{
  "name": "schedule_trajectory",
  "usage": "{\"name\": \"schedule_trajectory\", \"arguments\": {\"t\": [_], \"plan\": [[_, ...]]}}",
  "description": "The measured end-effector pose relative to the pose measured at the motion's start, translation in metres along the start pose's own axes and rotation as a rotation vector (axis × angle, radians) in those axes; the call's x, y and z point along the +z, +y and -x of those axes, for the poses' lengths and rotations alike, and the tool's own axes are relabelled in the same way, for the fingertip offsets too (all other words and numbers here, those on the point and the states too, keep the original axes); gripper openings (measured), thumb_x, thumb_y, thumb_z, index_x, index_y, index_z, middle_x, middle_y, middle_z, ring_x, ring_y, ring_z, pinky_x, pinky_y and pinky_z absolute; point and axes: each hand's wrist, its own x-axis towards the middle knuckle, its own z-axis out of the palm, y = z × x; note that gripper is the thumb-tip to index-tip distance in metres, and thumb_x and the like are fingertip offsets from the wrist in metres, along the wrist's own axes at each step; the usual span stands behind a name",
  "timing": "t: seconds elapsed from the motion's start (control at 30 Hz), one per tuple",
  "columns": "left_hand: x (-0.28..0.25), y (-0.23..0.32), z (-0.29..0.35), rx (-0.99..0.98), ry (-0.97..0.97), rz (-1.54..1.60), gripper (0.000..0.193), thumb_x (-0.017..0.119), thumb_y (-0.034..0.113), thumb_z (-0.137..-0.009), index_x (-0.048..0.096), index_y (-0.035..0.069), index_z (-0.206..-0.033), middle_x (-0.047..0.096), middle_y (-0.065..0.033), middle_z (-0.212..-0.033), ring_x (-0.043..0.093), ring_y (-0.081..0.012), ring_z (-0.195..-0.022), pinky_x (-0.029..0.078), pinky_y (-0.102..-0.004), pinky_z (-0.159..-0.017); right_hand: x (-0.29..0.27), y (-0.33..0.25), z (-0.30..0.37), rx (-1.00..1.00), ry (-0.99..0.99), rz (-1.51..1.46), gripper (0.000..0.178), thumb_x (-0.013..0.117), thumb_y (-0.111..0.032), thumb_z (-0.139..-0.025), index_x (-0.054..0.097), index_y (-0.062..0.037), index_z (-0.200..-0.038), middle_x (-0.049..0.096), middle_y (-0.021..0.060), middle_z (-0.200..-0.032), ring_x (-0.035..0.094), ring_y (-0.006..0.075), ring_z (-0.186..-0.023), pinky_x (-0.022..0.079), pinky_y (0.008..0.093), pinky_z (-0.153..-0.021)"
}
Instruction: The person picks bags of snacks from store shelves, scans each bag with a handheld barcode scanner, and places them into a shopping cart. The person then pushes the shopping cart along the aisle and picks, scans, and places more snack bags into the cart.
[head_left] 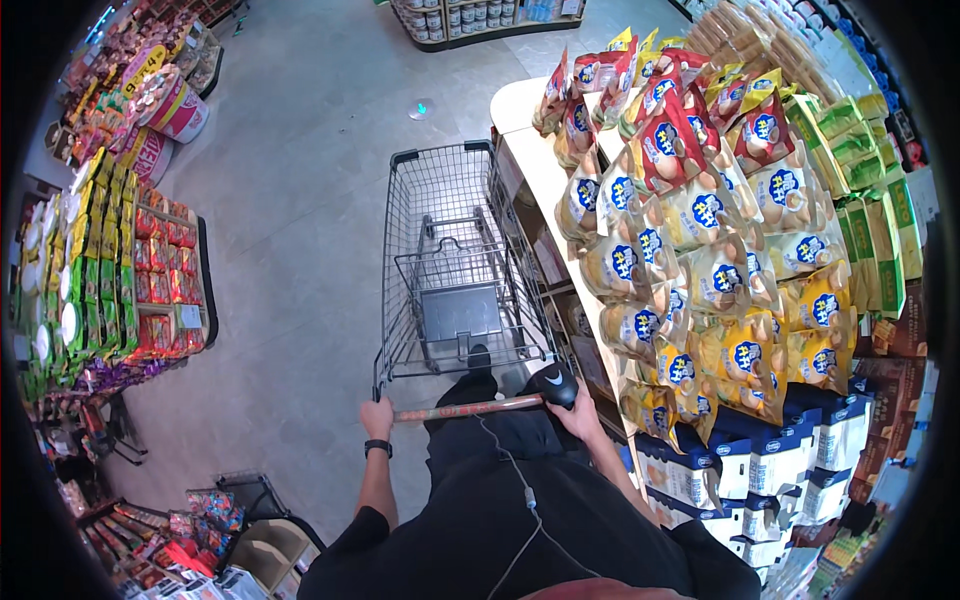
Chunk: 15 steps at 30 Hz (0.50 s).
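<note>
An unloaded wire shopping cart (440, 185) stands in front of me, with a grey panel (460, 312) in its fold-down seat. Its reddish-brown handle (468, 408) runs across near my waist. My left hand (377, 416) is closed round the left end of that handle, a dark band on the wrist. At the right end, my right hand (577, 414) is closed beside a black rounded piece (553, 384) with a pale mark; its fingers are partly hidden. Whether that piece belongs to the cart I cannot tell. A thin cable (530, 497) hangs down my dark shirt.
Close along the cart's right side runs a display table (515, 105) heaped with snack bags (705, 210) in red, cream and yellow. Blue-and-white packages (770, 465) stack nearer me. Shelves with red and green packets (165, 255) stand left across the grey floor (290, 250); a shelf of jars (470, 18) lies ahead.
</note>
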Motion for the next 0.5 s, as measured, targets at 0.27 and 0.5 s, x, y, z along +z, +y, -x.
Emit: {"name": "schedule_trajectory", "arguments": {"t": [0.27, 0.5], "plan": [[-0.021, 0.061, -0.070, 0.005, 0.017, -0.030, 0.044, 0.069, 0.032, -0.082, 0.076, -0.011, -0.091, 0.072, -0.0345, -0.085, 0.073, -0.0503, -0.089, 0.056, -0.0547, -0.083, 0.008, -0.058, -0.058, -0.097, -0.015, 0.144, 0.078, 0.087, -0.030, -0.081, 0.054, 0.0036, -0.143, 0.063, 0.0294, -0.138, 0.061, 0.0439, -0.133, 0.049, 0.0455, -0.111], [-0.035, 0.108, -0.130, 0.109, 0.067, -0.069, 0.045, 0.068, 0.033, -0.087, 0.076, -0.010, -0.095, 0.073, -0.0346, -0.093, 0.073, -0.0505, -0.095, 0.057, -0.0534, -0.085, 0.017, -0.096, -0.114, -0.225, 0.008, 0.164, 0.070, 0.087, -0.030, -0.081, 0.062, 0.0043, -0.136, 0.059, 0.0310, -0.142, 0.061, 0.0459, -0.131, 0.049, 0.0462, -0.112]]}}
